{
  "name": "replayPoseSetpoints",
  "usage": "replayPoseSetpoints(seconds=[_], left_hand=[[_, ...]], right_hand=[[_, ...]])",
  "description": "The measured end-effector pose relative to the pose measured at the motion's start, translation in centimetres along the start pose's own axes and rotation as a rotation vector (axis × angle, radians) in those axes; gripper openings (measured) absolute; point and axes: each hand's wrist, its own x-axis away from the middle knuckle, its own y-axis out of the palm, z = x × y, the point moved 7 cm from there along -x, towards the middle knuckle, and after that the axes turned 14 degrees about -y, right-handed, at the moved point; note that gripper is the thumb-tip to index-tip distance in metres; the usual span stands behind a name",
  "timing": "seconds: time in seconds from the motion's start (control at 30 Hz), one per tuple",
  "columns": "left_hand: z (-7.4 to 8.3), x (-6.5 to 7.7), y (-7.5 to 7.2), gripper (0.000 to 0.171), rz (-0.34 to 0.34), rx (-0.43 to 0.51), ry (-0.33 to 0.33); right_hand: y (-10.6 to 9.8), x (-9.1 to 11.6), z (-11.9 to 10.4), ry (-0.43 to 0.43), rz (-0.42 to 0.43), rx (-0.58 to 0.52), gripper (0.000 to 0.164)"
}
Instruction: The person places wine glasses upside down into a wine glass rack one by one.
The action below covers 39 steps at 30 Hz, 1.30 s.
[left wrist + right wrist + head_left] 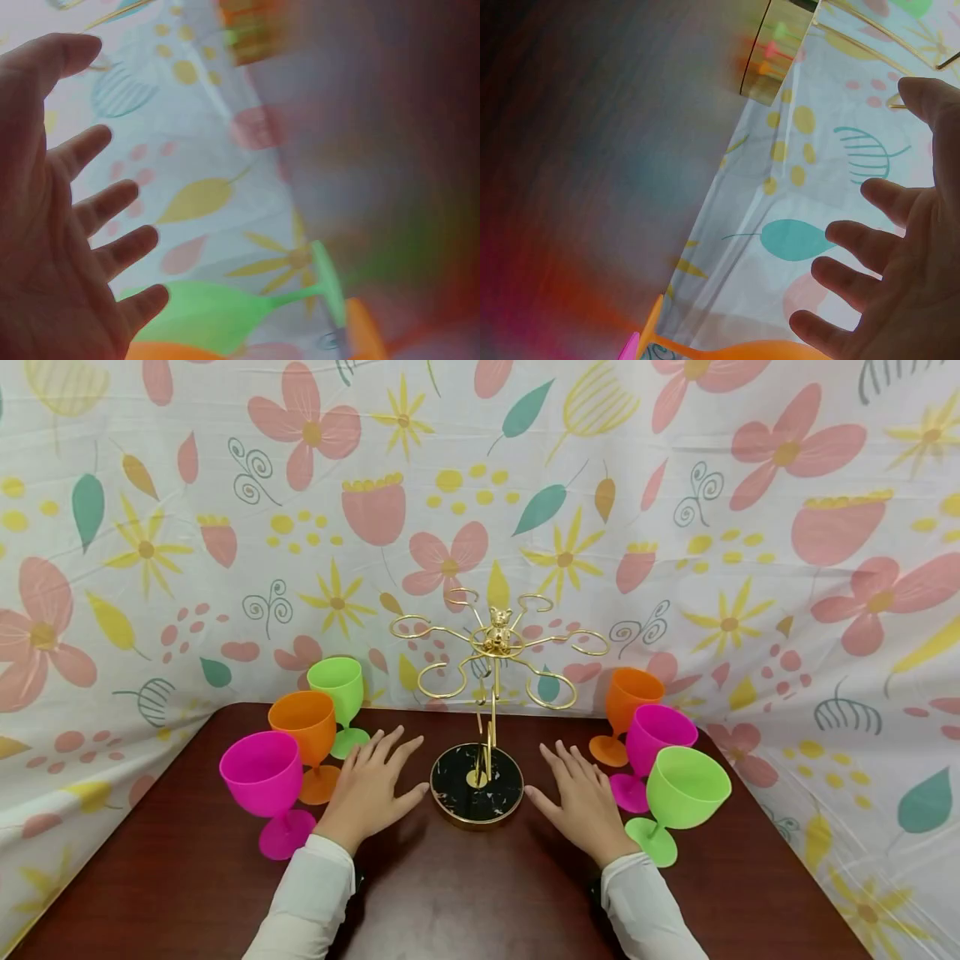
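Both hands are spread with straight fingers over the dark red-brown table (442, 893). The left hand (372, 793) is between three goblets and a gold cup rack (495, 647), holding nothing. Beside it stand a pink goblet (264, 774), an orange goblet (303, 727) and a green goblet (337, 689). My right hand (581, 806), also holding nothing, is on the rack's other side. Near it are another orange goblet (630, 697), pink goblet (660, 735) and green goblet (686, 789). In the wrist views, the left palm (45, 225) and right palm (930, 247) show fingers apart.
The rack has a round black marbled base (457, 797) with a gold edge, a small gold bear (500, 618) on top and several wire loops spreading outward. All six-sided clutter aside, a floral curtain (480, 477) hangs behind the table and down its sides.
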Motion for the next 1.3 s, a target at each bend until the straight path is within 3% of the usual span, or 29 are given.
replayPoseSetpoints(seconds=[0.37, 0.57, 0.67, 0.83, 0.93, 1.3], left_hand=[[1.5, 1.0, -7.8, 0.068, 0.068, 0.009, 0.031], [-0.1, 1.7, -12.6, 0.07, 0.172, 0.032, -0.021], [-1.7, 2.1, -14.3, 0.071, 0.198, 0.033, -0.091], [-4.7, 2.8, -15.2, 0.08, 0.156, 0.033, -0.262], [-6.0, 3.1, -15.2, 0.086, 0.116, 0.029, -0.331], [-7.3, 3.6, -14.7, 0.085, 0.018, -0.038, -0.393]], right_hand=[[0.1, -0.1, -0.2, -0.003, -0.012, -0.008, 0.072], [0.2, -0.3, -0.3, 0.004, -0.018, -0.015, 0.072], [0.1, -0.2, -0.2, 0.006, -0.021, -0.017, 0.072], [0.0, 0.0, 0.1, 0.01, -0.025, -0.018, 0.072], [-0.2, 0.1, 0.1, 0.015, -0.026, -0.022, 0.072], [0.0, -0.1, 0.1, 0.004, -0.021, -0.014, 0.072]])
